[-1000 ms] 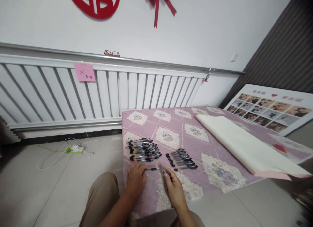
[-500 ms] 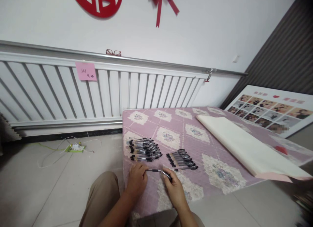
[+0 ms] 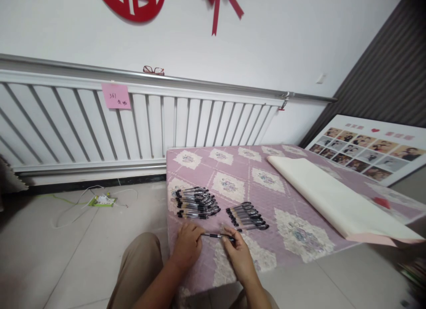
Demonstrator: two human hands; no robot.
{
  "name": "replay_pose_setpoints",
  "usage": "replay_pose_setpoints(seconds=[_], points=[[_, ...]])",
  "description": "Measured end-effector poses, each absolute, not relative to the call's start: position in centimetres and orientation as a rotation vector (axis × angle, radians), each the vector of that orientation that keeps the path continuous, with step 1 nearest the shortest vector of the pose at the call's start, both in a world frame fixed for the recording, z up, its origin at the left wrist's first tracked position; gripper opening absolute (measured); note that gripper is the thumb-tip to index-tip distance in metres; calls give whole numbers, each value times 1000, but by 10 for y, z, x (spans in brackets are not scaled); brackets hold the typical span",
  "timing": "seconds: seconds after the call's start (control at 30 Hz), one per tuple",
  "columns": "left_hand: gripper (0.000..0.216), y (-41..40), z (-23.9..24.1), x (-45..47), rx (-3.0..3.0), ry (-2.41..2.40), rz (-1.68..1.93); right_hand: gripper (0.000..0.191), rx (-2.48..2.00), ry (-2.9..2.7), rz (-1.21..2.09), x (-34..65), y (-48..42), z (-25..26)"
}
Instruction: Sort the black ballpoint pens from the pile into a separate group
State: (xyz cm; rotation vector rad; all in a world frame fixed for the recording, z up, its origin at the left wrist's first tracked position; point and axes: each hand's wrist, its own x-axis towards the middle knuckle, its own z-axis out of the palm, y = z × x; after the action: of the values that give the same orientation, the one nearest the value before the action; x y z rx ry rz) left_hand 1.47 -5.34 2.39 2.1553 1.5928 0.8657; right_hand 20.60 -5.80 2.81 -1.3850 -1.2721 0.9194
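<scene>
Close to the table's near edge, a slim pen [image 3: 213,235] with a black grip lies level between my two hands. My left hand [image 3: 189,243] is closed on its left end. The fingers of my right hand [image 3: 238,252] pinch a black pen cap [image 3: 232,238] at the other end, in line with the pen. Whether the tip is inside the cap I cannot tell. Just beyond my left hand lies a pile of clear pens with black grips [image 3: 196,203]. Several capped pens [image 3: 246,216] lie in a row beyond my right hand.
A purple patterned cloth [image 3: 233,162] covers the table. On its right lies a large cream sheet [image 3: 316,193], with a photo board [image 3: 369,149] behind. A white radiator [image 3: 186,122] runs along the wall. A power strip [image 3: 103,200] with cables is on the floor.
The black cap in my right hand was tilted down from the pen; it is now level with it. My right fingers have curled further over the cap. The piles of pens look unchanged.
</scene>
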Motion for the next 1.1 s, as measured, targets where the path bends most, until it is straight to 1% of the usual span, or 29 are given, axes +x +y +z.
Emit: replay_pose_setpoints(seconds=[0.13, 0.37, 0.93, 1.1], points=[[30, -55, 26, 15, 2183, 1520, 779, 39, -1386, -1257, 970, 206, -59, 32], [25, -55, 30, 15, 2235, 1424, 664, 30, -1433, -1345, 968, 202, -61, 30], [26, -53, 27, 13, 2206, 1294, 780, 24, -1439, -1440, 1028, 199, -59, 33], [26, -55, 25, 15, 2174, 1295, 793, 24, -1425, -1420, 988, 200, -60, 30]])
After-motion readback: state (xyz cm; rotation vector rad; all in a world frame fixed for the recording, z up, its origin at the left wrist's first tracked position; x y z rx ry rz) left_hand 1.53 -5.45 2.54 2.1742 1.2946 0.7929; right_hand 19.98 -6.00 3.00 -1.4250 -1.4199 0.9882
